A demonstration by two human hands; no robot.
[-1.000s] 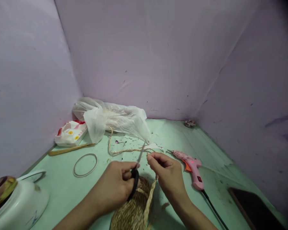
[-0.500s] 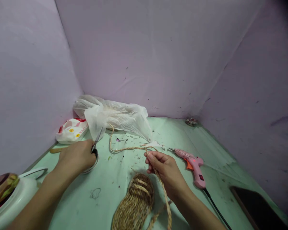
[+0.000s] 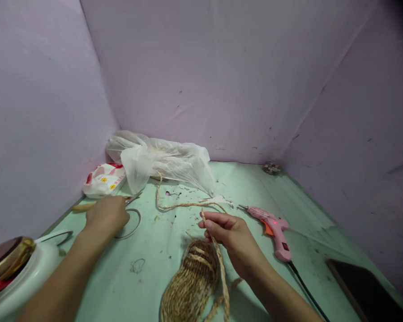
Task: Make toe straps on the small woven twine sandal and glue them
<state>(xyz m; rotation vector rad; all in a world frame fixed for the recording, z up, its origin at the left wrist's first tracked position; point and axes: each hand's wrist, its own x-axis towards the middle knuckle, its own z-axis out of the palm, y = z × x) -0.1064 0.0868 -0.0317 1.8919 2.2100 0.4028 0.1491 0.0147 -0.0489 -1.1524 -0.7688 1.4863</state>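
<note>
My left hand is closed over the handles of a pair of scissors, low at the table's left side; only the blades show, pointing right. Beside its fingers lies a thin pale ring. Between thumb and fingertips, my right hand pinches a braided straw cord near its end, which pokes up above the fingers. The cord hangs down toward the front edge of the picture. Left of this hand, a woven straw piece shaped like a slipper sole lies on the table.
Right of centre lies a pink glue gun, its red light on and its cable running forward. A dark phone-like slab is front right. Behind are a white plastic bag and a tissue pack. A white container stands front left.
My left hand has moved slightly left, lowering the scissors from a raised tilt to nearly flat, and the ring is more exposed. My right hand still pinches the cord, whose end now stands up.
</note>
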